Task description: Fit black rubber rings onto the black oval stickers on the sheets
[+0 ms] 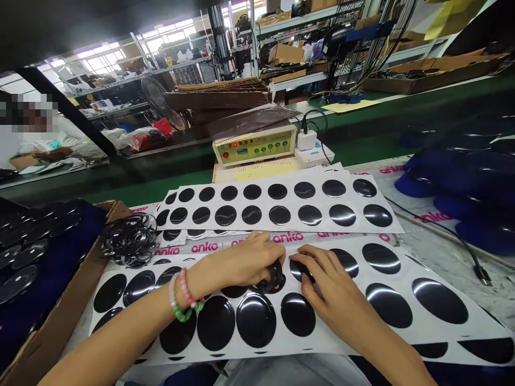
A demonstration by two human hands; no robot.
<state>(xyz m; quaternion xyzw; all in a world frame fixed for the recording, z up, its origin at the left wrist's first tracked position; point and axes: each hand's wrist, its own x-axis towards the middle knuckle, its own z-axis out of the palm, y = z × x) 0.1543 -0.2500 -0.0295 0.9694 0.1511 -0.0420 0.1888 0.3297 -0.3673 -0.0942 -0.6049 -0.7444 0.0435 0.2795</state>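
A white sheet (pixel 257 351) with rows of glossy black round stickers (pixel 256 320) lies in front of me. My left hand (pixel 257 260), wearing beaded bracelets, is closed over its middle. Several thin black rings (pixel 274 277) bunch up under its fingers. My right hand (pixel 328 281) rests on the same sheet, fingers curved and spread around another black round sticker (pixel 301 269), partly covered by the fingertips. Left of the sheet is a tangled heap of thin black rings (pixel 129 238). A second sheet of smaller black rounds (pixel 252 192) lies beyond my hands.
On the left stands a cardboard box (pixel 76 287) with a blue liner and black discs. A yellowish control unit (pixel 255 147) is behind the sheets. Dark blue glossy pieces (pixel 483 187) and a cable (pixel 446 233) lie right. A person (pixel 40 134) is far left.
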